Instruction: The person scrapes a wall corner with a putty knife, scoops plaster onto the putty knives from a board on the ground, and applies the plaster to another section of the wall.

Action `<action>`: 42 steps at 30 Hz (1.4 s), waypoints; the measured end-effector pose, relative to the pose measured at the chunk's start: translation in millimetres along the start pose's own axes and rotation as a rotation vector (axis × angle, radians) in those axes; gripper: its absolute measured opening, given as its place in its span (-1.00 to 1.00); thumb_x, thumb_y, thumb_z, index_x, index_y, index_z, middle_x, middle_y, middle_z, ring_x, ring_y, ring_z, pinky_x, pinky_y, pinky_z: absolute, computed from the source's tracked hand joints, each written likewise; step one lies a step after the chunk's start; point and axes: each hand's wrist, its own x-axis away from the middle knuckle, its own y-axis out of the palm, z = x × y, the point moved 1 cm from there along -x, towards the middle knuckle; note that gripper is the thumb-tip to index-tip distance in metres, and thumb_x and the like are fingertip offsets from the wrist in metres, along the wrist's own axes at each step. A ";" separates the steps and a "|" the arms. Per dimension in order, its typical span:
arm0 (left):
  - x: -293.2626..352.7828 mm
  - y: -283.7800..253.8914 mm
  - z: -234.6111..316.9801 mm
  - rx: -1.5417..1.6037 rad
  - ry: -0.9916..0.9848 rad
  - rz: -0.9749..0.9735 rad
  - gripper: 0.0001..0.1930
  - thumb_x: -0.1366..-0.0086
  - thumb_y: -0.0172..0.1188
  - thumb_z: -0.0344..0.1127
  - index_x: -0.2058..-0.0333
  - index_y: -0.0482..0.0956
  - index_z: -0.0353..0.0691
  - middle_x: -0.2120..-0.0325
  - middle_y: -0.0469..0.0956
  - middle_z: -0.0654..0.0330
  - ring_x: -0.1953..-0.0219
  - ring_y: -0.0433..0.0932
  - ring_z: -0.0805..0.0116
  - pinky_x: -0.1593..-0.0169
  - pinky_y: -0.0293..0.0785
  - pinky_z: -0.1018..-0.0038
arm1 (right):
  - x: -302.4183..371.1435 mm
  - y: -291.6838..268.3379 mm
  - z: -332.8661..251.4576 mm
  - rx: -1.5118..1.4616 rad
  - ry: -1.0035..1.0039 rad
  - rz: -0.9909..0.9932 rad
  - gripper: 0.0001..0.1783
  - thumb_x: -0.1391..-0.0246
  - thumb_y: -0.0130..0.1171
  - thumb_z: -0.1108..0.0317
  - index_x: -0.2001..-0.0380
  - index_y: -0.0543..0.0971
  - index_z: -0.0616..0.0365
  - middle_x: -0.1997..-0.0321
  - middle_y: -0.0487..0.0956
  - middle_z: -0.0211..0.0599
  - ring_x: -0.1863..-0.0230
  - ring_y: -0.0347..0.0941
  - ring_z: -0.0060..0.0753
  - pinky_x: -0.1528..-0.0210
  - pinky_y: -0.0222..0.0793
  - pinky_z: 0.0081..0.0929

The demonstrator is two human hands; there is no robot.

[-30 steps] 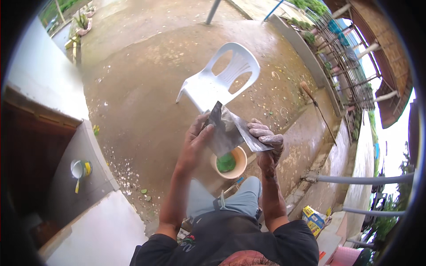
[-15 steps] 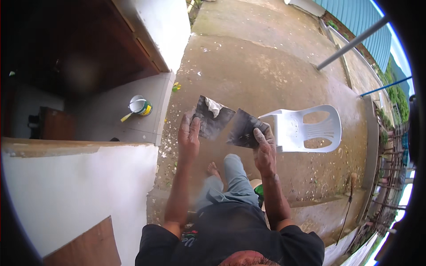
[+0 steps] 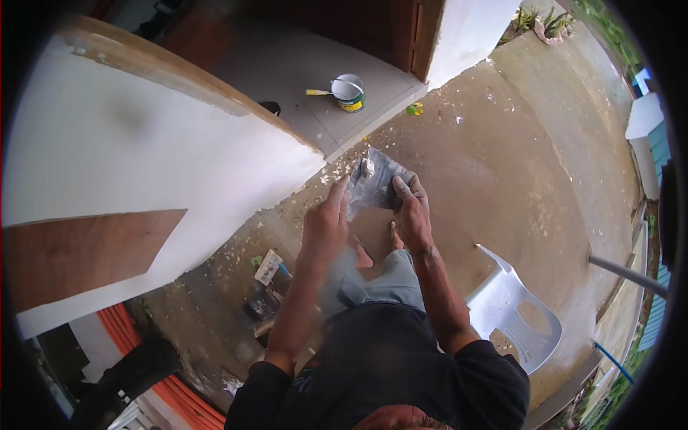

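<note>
Bare, stained concrete floor (image 3: 502, 179) spreads outside a white wall (image 3: 143, 158), with white flecks scattered along the wall's foot. Both hands grip a dark flat plate (image 3: 376, 183) carrying a dab of white paste: left hand (image 3: 326, 226) clasps its near edge, right hand (image 3: 412, 215) covers what may be a second blade. A paint tin (image 3: 349, 92) sits on the tiled doorstep; a white plastic chair (image 3: 512, 312) stands behind.

White plastered wall (image 3: 129, 150), spattered concrete floor (image 3: 516, 165), white plastic chair (image 3: 512, 308), daylight
</note>
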 end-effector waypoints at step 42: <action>119.0 249.8 -717.2 0.130 -0.662 0.117 -0.73 -0.40 -0.02 -0.42 -0.03 0.33 -0.38 0.36 0.60 0.05 0.45 0.64 0.39 0.47 0.41 0.55 | -424.1 -333.5 849.3 -0.095 0.239 0.442 -0.83 -0.17 0.12 0.42 0.15 0.50 0.05 0.31 0.52 -0.48 0.46 0.40 -0.56 0.53 0.25 -0.54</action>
